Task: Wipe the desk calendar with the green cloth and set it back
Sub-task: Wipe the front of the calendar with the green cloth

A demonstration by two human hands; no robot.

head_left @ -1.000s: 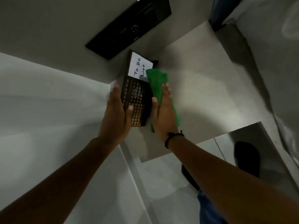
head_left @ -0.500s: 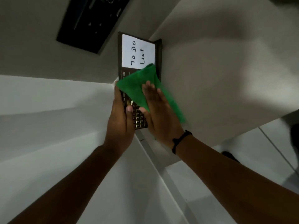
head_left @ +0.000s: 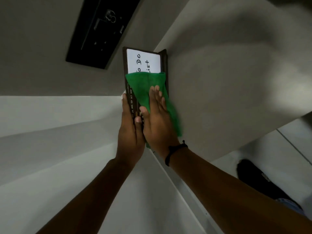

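The dark-framed desk calendar (head_left: pixel 129 65) stands in the middle of the view, with a white "To Do List" card on its upper part and month names down its left edge. My left hand (head_left: pixel 130 130) grips its lower left side, thumb on the front. The green cloth (head_left: pixel 143 86) covers the calendar's middle and lower face and hangs past its right edge. My right hand (head_left: pixel 157 119) lies flat on the cloth, fingers straight, pressing it against the calendar. The date grid is hidden under the cloth.
A black rectangular panel (head_left: pixel 101 31) sits on the grey surface to the upper left. A pale desk surface (head_left: pixel 228 81) spreads to the right of the calendar. White floor or wall panels lie below, and a dark shoe (head_left: pixel 256 179) shows at lower right.
The cloth and my right hand have slid from the calendar's right edge onto its face and up toward the white card. My left hand kept its grip.
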